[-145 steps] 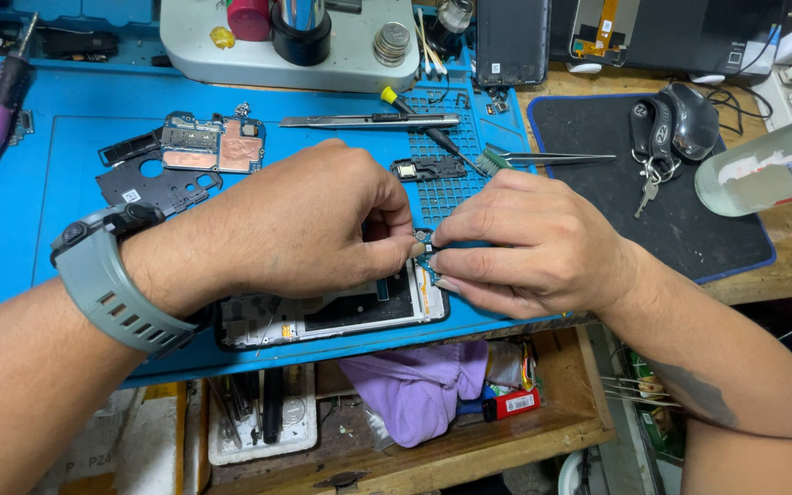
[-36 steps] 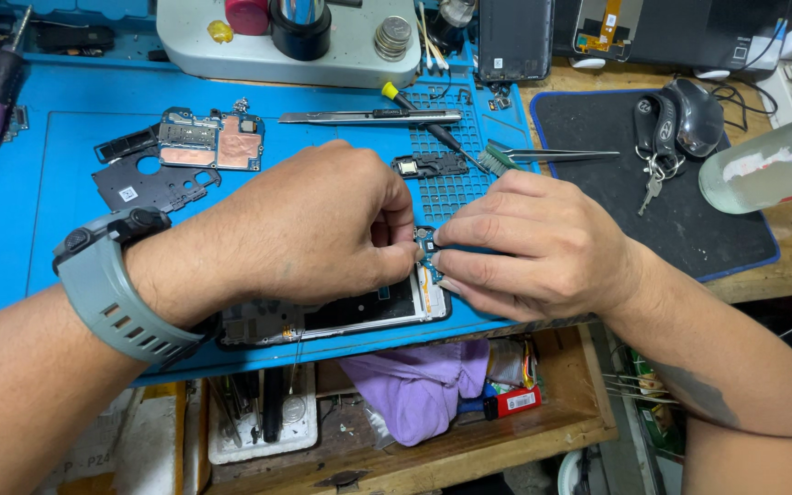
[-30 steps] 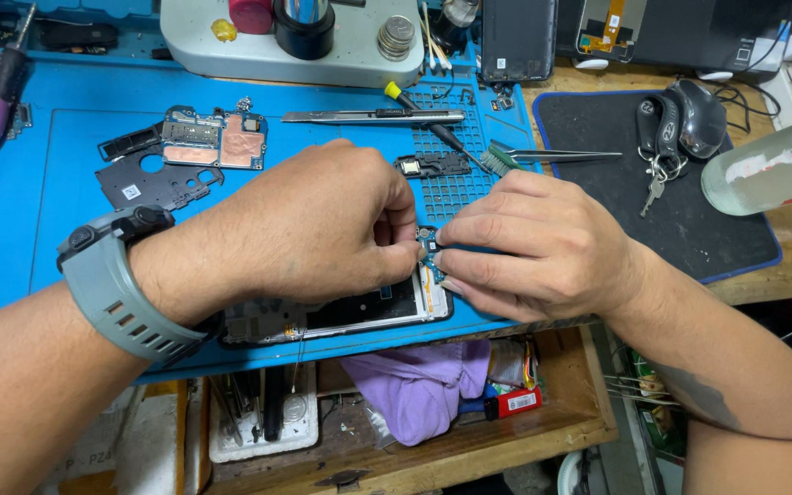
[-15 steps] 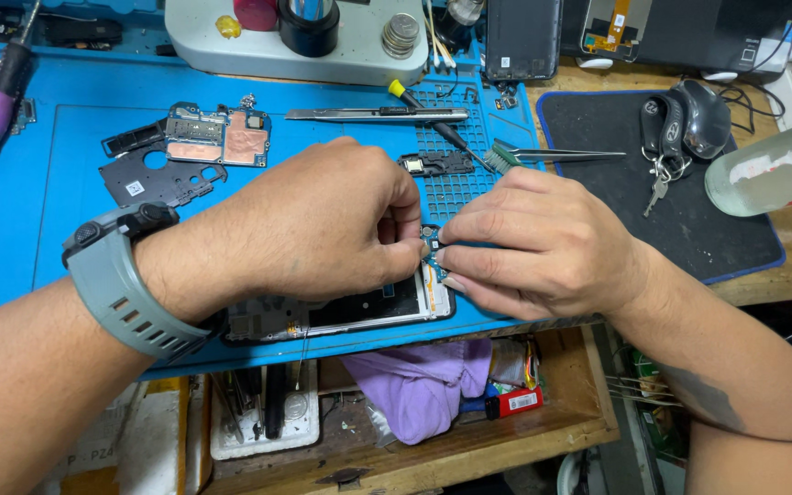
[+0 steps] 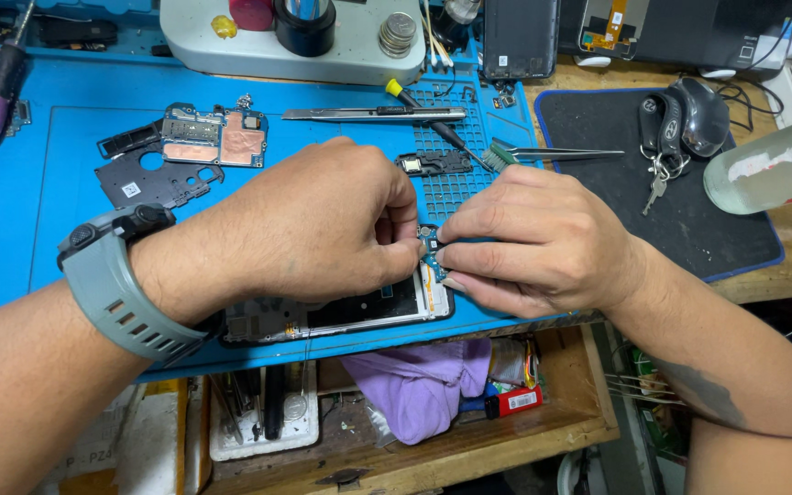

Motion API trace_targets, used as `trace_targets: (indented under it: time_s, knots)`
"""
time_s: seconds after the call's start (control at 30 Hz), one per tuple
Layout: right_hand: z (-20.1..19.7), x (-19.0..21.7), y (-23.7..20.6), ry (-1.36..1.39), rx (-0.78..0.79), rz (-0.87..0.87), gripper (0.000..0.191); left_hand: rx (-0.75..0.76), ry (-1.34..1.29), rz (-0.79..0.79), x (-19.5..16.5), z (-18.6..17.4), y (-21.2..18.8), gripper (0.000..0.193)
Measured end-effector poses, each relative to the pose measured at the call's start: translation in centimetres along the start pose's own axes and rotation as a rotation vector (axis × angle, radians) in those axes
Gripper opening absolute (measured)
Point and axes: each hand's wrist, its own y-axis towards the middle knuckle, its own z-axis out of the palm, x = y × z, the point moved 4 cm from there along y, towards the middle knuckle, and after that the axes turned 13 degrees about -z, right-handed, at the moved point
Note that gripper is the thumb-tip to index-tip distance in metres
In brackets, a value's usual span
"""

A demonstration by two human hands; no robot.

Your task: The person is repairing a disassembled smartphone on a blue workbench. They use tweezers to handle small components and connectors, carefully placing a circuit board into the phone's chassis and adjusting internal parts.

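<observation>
Left hand (image 5: pixel 323 225) and right hand (image 5: pixel 543 243) pinch a small circuit board (image 5: pixel 432 252) (above the opened phone (image 5: pixel 350 312)) between them.

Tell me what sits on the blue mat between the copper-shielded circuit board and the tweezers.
Head view: a small black phone part and a screwdriver's shaft, between circuit board and tweezers.

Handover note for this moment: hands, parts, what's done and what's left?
Left hand and right hand both pinch a small circuit board over the end of the opened phone on the blue mat.
Done: main board and black cover lie removed at upper left.
Left: the small board is not yet clear of the phone. Tweezers lie nearby.
</observation>
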Motion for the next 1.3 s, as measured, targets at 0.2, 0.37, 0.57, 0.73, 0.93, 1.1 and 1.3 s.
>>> trace_targets:
  time_s: [0.2,0.37,0.57,0.73,0.93,1.1,1.3]
  knots:
    - [0.1,0.0,-0.7,0.027,-0.027,0.033,0.024,0.022,-0.005,0.006,0.2,0.3,0.1,0.019]
    - [0.3,-0.2,-0.9,0.04,-0.042,0.053,0.027,0.04,0.025,0.043,0.4,0.5,0.2,0.019]
    - [0.0,-0.2,-0.8,0.005,-0.071,0.071,0.029,0.011,-0.021,0.122,0.2,0.4,0.2,0.02]
    - [0.0,-0.1,-0.7,-0.026,-0.067,0.029,0.021,0.023,-0.004,0.109,0.3,0.5,0.2,0.018]
    - [-0.2,0.0,-1.1,-0.044,-0.122,0.03,0.018,0.011,-0.152,0.263,-0.5,0.2,-0.1,0.017]
    - [-0.4,-0.1,-1.6,-0.057,-0.213,0.066,0.018,0.051,-0.11,0.106,0.3,0.3,0.2,0.029]
    - [-0.5,-0.3,-1.6,-0.076,-0.262,0.073,0.016,-0.256,-0.076,0.626,-0.4,-0.9,-0.7,0.016]
